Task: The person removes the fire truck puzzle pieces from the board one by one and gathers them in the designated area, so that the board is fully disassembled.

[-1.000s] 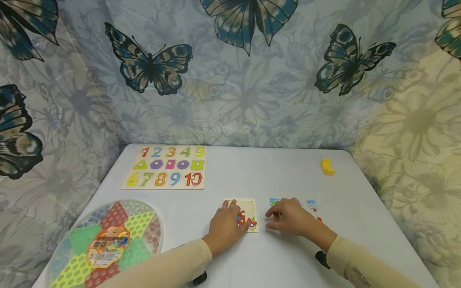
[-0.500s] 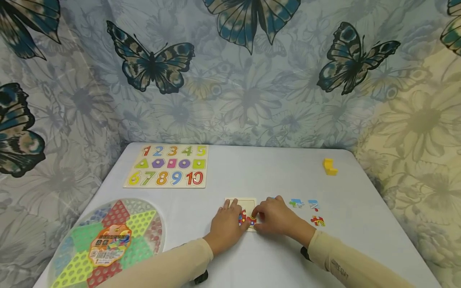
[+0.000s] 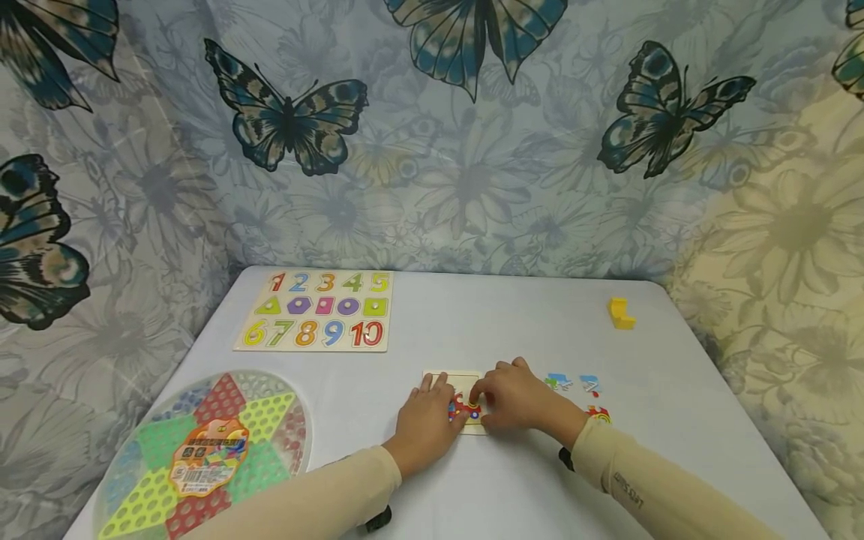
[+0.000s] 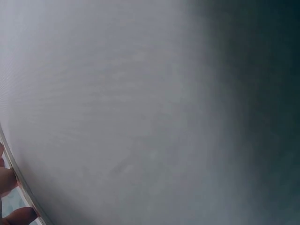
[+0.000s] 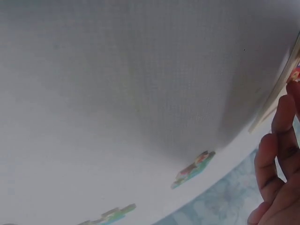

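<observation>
In the head view a small cream puzzle board lies between both hands, with red tractor puzzle pieces in its lower half. My left hand rests on the board's left side, fingers extended, thumb at the lower part of the picture. In the left wrist view its fingertips show at the board's edge. My right hand has index finger and thumb bent about the right-hand tractor piece; the right wrist view shows fingers at the board's edge. Loose puzzle pieces lie behind the right hand, partly hidden by it.
A wooden number board lies at the back left. A round Chinese checkers board with an orange label sits at the front left. A yellow block stands at the back right. Butterfly-patterned cloth hangs behind the white table.
My right hand has moved left from beside the board onto its right side, uncovering loose pieces behind it. My left hand has stayed on the board. The head view has shifted slightly.
</observation>
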A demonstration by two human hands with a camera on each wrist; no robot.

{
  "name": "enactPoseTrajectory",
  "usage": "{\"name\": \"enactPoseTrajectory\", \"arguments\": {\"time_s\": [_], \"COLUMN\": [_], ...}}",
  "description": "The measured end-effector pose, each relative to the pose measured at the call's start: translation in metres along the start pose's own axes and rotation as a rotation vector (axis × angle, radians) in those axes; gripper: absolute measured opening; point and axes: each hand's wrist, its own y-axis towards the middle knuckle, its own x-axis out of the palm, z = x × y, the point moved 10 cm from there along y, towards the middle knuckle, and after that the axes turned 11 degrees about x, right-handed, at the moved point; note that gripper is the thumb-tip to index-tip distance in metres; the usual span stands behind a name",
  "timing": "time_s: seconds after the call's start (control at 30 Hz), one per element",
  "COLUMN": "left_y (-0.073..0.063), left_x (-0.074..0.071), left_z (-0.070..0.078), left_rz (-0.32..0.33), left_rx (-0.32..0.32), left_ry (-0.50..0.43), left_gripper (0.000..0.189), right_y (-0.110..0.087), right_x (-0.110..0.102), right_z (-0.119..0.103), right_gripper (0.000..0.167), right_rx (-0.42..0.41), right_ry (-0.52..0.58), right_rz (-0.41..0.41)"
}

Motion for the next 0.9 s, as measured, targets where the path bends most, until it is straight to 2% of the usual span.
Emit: {"name": "enactPoseTrajectory", "arguments": {"time_s": [0.33, 0.57, 0.9], "left_y": [0.0009, -0.0012, -0.0001], "left_x": [0.0001, -0.0022, -0.0016], "left_z": [-0.0021, -0.0024, -0.0021], "left_rz": [0.009, -0.006, 0.006], "left_rx": [-0.008, -0.019, -0.025], "left_ry": [-0.001, -0.020, -0.043], "left_gripper": [0.037, 0.041, 0.038], "right_y": [0.0049, 0.0048, 0.0052], "right_x": [-0.0003, 0.0018, 0.0041], "right_z": [0.0012, 0.0005, 0.0040], "right_gripper": [0.018, 0.021, 0.023], "right_rx": [-0.005, -0.009, 0.016], "right_ry": [0.017, 0.066, 0.076], "right_rz": [0.006, -0.047, -0.062]}}
